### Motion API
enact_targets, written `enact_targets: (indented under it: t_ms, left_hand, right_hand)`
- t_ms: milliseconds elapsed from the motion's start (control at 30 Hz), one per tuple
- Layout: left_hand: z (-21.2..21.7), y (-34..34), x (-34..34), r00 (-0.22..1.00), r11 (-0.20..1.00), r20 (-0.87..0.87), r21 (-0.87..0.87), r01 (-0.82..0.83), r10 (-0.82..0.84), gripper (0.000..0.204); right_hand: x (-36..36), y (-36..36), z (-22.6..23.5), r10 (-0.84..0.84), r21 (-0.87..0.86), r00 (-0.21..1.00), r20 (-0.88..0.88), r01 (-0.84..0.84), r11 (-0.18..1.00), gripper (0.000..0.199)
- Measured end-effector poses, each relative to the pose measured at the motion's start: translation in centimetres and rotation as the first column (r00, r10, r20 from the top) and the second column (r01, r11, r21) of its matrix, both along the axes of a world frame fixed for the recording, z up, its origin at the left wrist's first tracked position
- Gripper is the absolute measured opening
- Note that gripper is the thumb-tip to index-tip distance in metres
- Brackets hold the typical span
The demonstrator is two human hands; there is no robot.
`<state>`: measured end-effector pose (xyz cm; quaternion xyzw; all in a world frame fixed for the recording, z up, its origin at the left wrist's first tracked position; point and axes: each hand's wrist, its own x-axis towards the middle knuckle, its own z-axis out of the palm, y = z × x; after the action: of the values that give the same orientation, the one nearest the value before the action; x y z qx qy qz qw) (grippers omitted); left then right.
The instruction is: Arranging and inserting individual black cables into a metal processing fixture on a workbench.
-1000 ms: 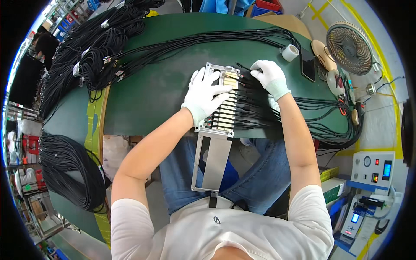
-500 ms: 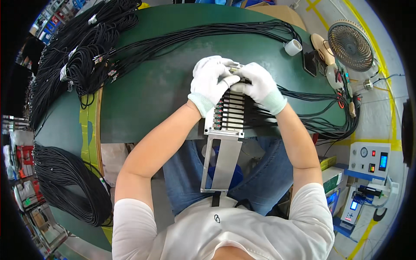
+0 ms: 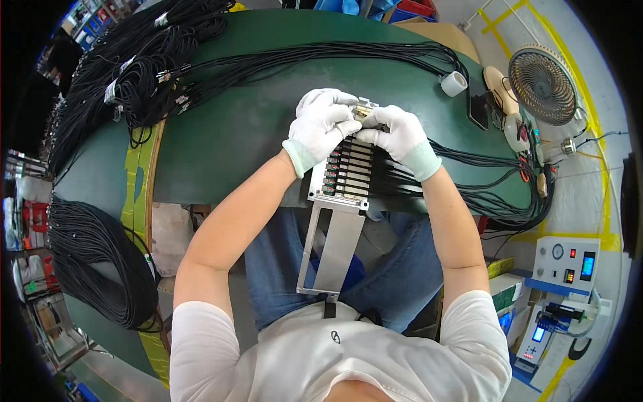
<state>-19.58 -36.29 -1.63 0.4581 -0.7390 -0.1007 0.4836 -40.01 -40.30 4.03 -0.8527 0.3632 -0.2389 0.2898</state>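
Observation:
A long metal fixture (image 3: 343, 195) lies over the near table edge and reaches out above my lap. Several black cables (image 3: 353, 164) sit side by side in its slots, their small connector ends along the left side. At its far part, my left hand (image 3: 322, 125), in a white glove, is closed with thumb and fingers together; what it pinches is hidden. My right hand (image 3: 400, 136), gloved too, is closed opposite, its fingertips nearly touching the left ones. It seems to pinch a black cable, mostly covered by the fingers. Cables below the right wrist are blurred.
On the green table (image 3: 228, 147), black cable bundles (image 3: 144, 87) are heaped at the left, with a coil (image 3: 100, 268) nearer. A white tape roll (image 3: 453, 84), a phone (image 3: 477, 104) and a fan (image 3: 542, 85) stand at the right. Instrument boxes (image 3: 566, 264) are at the lower right.
The view has shifted slightly. My hands stay at the far part of the fixture, with the fingertips a little changed and more of its far end showing between them.

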Motion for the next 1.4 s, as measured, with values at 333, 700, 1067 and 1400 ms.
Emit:
enact_targets:
  t_ms: [333, 700, 1067, 1400]
  left_hand:
    - [-0.3, -0.6, 1.2, 0.975, 0.98, -0.149, 0.141, -0.143, 0.164, 0.019]
    - [0.1, -0.5, 1.9, 0.981, 0.981, -0.097, 0.117, -0.158, 0.169, 0.025]
    - [-1.6, -1.0, 1.9, 0.964, 0.955, 0.045, 0.131, -0.266, 0.262, 0.02]
    - [-0.6, -0.1, -0.1, 0.97, 0.985, 0.186, 0.042, -0.169, 0.158, 0.03]
  right_hand:
    - [-2.0, -1.5, 0.1, -0.097, -0.154, 0.987, -0.131, 0.077, 0.985, 0.021]
    - [-1.6, -0.7, 0.0, -0.02, -0.217, 0.999, -0.028, 0.013, 0.976, 0.018]
    - [-2.5, -1.7, -0.3, -0.073, -0.28, 0.963, -0.258, -0.002, 0.96, 0.016]
    - [-2.0, -2.0, -1.8, -0.066, -0.368, 0.958, -0.278, -0.043, 0.929, 0.015]
